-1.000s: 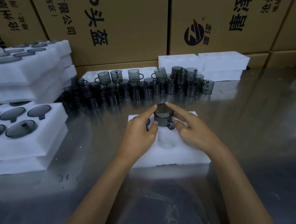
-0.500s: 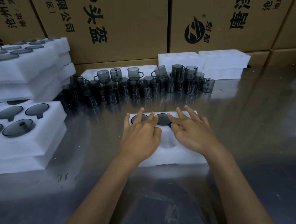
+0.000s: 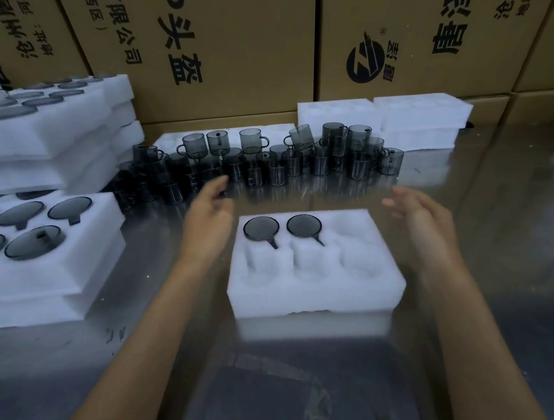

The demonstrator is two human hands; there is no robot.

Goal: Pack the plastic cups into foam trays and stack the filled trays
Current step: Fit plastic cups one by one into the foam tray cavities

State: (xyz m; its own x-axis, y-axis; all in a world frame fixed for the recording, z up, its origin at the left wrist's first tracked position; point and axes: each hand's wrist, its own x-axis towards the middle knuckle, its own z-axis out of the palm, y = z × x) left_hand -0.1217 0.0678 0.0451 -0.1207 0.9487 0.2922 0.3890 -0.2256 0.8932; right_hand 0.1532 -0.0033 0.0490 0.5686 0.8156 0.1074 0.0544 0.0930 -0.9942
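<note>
Two cups [image 3: 261, 229] seated in the far row of the tray [image 3: 316, 288], at left and middle, handles in their slots pointing toward the viewer; four pockets unfilled. Tray long axis running left to right, lying on the table [image 3: 497, 225] between both hands. Left hand [image 3: 208, 216] just left of the tray, fingers loosely curled, holding nothing, tips toward the loose cups [image 3: 272, 163]. Right hand [image 3: 422, 220] beyond the tray's right far corner, fingers relaxed and spread, also holding nothing. Loose cups ranged in a band past the tray, straight ahead of the fingers; left hand the nearer, almost touching the closest cup, so the next pick judged a short forward reach. Filled trays [image 3: 52, 259] stacked at left, spare trays [image 3: 419, 121] at the back. Cartons [image 3: 231, 42] behind printed with "有限公司", "头盔" and a round black logo.
</note>
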